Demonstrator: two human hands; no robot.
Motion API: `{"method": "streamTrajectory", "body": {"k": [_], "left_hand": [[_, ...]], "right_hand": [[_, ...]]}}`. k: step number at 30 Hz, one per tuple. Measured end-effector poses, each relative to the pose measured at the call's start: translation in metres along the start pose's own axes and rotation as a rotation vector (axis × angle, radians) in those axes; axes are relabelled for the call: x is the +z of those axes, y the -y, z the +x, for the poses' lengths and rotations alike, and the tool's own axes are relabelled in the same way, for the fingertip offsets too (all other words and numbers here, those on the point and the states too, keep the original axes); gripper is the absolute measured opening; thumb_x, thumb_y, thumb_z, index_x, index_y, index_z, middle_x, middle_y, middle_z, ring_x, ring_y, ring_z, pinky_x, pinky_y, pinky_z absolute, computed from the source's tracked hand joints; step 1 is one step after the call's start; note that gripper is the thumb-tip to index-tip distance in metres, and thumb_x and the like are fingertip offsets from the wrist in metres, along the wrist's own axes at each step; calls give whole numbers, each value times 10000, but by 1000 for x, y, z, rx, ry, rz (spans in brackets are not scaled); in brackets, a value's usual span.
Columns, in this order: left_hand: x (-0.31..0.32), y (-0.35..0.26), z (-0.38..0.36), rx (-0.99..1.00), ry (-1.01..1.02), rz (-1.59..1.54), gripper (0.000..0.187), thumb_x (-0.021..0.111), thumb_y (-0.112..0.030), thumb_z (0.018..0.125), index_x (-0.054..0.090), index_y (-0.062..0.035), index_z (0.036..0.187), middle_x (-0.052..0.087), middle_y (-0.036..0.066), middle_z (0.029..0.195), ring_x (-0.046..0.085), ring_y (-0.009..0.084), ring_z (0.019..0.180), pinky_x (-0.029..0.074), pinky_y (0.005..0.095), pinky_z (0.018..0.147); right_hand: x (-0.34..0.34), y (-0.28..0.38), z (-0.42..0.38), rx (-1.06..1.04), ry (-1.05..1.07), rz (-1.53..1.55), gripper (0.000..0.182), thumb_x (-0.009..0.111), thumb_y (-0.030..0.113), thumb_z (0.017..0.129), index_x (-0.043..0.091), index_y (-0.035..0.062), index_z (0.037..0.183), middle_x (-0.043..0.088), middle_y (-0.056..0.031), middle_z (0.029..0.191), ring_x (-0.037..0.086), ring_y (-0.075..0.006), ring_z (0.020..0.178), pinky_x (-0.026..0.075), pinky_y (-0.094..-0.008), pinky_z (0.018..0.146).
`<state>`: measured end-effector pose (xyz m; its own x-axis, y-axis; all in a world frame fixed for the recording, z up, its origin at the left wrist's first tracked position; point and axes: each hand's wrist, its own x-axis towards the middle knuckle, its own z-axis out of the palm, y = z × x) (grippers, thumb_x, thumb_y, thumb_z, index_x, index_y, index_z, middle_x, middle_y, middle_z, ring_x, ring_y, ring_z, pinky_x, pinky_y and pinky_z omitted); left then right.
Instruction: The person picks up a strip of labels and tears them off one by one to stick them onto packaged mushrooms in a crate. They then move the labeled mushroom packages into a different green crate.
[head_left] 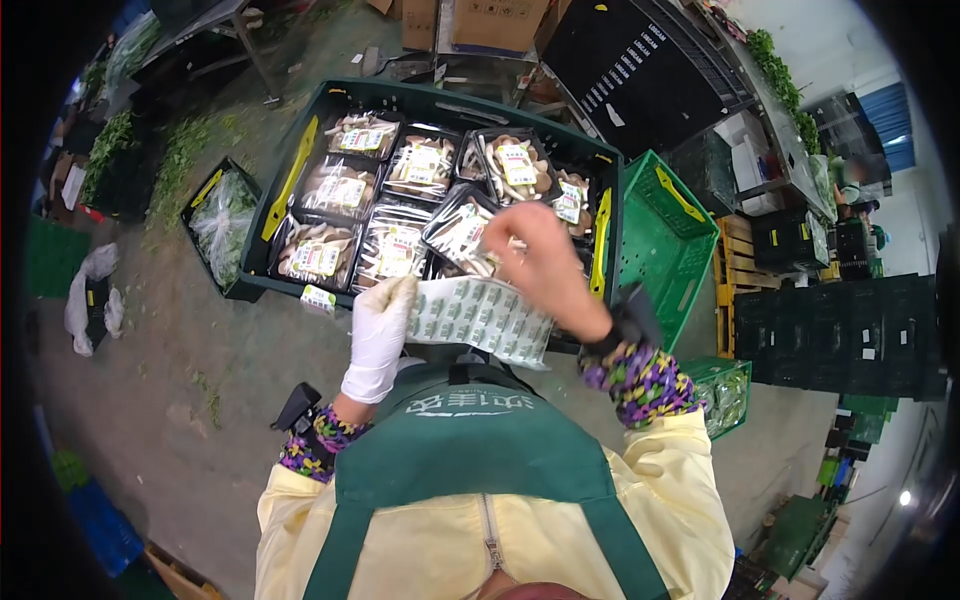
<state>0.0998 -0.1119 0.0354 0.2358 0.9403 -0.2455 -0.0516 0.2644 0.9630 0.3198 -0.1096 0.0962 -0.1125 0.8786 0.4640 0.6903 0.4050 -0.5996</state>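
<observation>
My left hand (378, 335), in a white glove, is closed on the upper left corner of a sheet of green and white stickers (480, 318). The sheet hangs at the near edge of a dark green crate (440, 97). Bare and blurred, my right hand (535, 262) is over the crate's right half, its fingers bent beside a tilted pack of mushrooms (460, 230); what they hold, if anything, is too blurred to make out. Black trays of wrapped mushrooms (340, 187) with white labels fill the crate. One label (318, 299) sits at the crate's near rim.
Right of the crate stands a green crate (660, 235); to the left, a small crate holds bagged greens (225, 225). Stacked dark crates (830, 335) and a wooden pallet (735, 260) are at the right. Cardboard boxes (495, 22) lie beyond. A person (855, 190) is at the far right.
</observation>
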Motion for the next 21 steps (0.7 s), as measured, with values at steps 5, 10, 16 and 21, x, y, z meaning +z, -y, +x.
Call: {"method": "streamTrajectory", "body": {"k": [5, 10, 16, 21], "left_hand": [[-26, 8, -3, 16, -15, 5, 233, 588, -199, 940, 654, 22, 910, 603, -34, 753, 490, 23, 660, 400, 186, 596], [-31, 6, -8, -19, -37, -65, 231, 601, -222, 934, 661, -6, 879, 605, -31, 742, 497, 28, 647, 411, 196, 585], [-46, 1, -12, -54, -94, -99, 235, 590, -228, 940, 651, -24, 840, 605, -48, 732, 485, 14, 633, 404, 192, 567], [-69, -10, -21, -37, -161, -142, 234, 606, -219, 930, 664, -5, 855, 608, -31, 710, 485, 19, 620, 386, 191, 556]], "right_hand": [[-8, -144, 49, 736, -140, -23, 280, 639, 332, 799, 653, 53, 804, 648, -56, 680, 632, -183, 669, 473, -317, 627], [16, -189, 66, 853, -114, -264, 316, 636, 397, 778, 672, 85, 816, 680, -86, 752, 664, -254, 729, 478, -367, 663], [25, -188, 72, 573, 188, -996, 365, 640, 425, 787, 555, 120, 971, 688, -129, 769, 665, -338, 746, 402, -432, 634], [56, -140, 122, 589, -55, -114, 399, 705, 284, 794, 537, 35, 1057, 647, -128, 816, 625, -232, 751, 453, -365, 682]]}}
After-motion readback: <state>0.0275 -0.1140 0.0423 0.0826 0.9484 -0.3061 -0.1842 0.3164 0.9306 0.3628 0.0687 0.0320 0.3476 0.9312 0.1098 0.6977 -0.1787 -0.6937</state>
